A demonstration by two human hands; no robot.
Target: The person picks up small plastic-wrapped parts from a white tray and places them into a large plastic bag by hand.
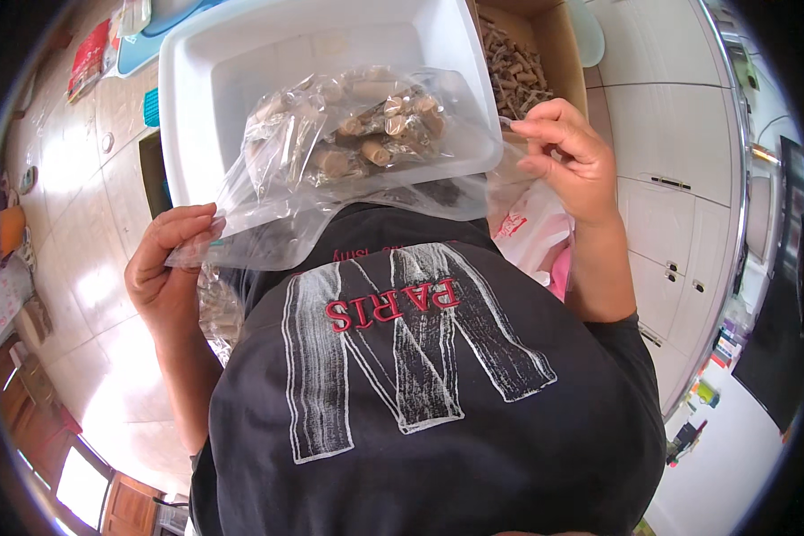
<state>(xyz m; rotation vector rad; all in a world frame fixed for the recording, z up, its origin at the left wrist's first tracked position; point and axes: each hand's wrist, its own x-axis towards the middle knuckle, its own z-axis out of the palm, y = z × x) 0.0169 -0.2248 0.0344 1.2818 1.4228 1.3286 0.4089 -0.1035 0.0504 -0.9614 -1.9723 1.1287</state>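
A large clear plastic bag (286, 232) stretches between my hands, its mouth toward my body. Inside it, or under its film, are several small wrapped packets of brown cork-like cylinders (380, 134), resting in a white plastic tub (196, 116). At the left, my left hand (174, 250) is closed, pinching one corner of the bag's edge between thumb and fingers. My right hand (570, 156) pinches the opposite corner beside the tub's right rim. Whether the packets lie wholly within the bag is hard to tell through the glare.
A cardboard box (554, 45) full of loose brown pieces (509, 67) stands right of the tub. Below it sits a whitish plastic bag (536, 228) with red print. More wrapped packets (219, 304) lie by my left forearm. White cabinets (661, 134) line the right side.
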